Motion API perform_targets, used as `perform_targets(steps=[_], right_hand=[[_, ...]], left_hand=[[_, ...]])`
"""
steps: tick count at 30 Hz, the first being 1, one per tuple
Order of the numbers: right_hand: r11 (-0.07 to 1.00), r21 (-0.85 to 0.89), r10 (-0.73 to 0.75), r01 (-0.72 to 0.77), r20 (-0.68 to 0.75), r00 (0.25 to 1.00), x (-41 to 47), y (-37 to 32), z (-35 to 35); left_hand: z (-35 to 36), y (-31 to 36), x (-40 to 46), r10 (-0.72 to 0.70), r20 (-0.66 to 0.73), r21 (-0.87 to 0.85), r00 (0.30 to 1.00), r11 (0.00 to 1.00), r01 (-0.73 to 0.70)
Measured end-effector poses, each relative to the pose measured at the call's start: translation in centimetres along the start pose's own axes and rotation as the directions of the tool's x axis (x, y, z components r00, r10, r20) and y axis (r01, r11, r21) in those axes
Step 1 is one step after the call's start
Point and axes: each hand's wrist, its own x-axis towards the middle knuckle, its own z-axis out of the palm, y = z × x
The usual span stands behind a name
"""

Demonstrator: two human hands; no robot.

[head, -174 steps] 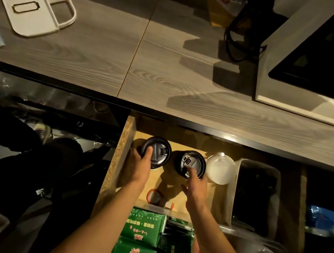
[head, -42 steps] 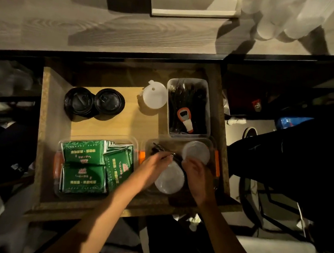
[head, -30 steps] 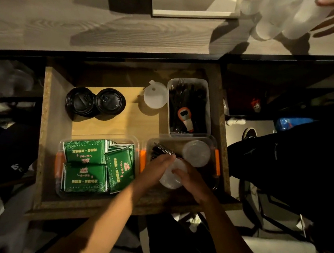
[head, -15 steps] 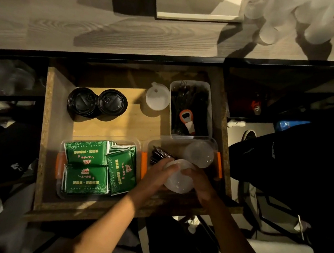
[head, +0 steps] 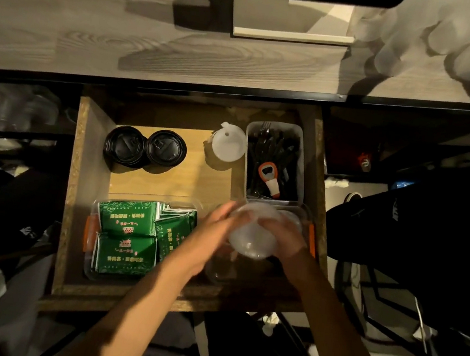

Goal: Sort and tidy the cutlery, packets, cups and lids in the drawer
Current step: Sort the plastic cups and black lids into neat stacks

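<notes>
Left hand (head: 215, 228) and right hand (head: 282, 237) both curled round one translucent cup (head: 251, 236), held just above the clear container (head: 309, 216) at the drawer's (head: 74, 187) front right. Beside it, a tray of green packets (head: 129, 233). At the back: two black lids (head: 145, 147), touching; a white lid (head: 227, 146); a bin of black cutlery (head: 275, 153) with an orange bottle opener (head: 269, 179) on top.
</notes>
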Motion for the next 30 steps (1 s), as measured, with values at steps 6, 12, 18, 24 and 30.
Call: perform_targets(steps=[6,12,18,24,30], right_hand=[[0.967,-0.1,-0.218,0.234,0.149,0.964,1.6,-6.6,2.9],[0.964,-0.209,-0.16,0.166,0.046,0.986,7.8,-7.7,6.7],[0.861,-0.496,-0.155,0.109,-0.052,0.986,11.9,-6.5,6.5],[0.567,-0.774,-0.324,0.281,0.105,0.94,12.9,-4.1,4.7],[0.621,-0.712,-0.433,0.327,0.035,0.901,12.6,-2.9,4.9]], left_hand=[[-2.3,3.7,1.6,0.109,-0.128,-0.069,0.986,0.991,-0.119],[-6.4,4.7,6.3,0.081,-0.18,-0.094,0.98,0.991,-0.099],[-8.4,2.7,11.2,-0.043,-0.108,-0.083,0.993,0.996,0.034],[-8.5,1.6,12.9,-0.141,0.009,0.019,0.99,0.99,0.14],[-9.0,1.5,12.8,-0.147,0.02,0.128,0.989,0.981,0.143]])
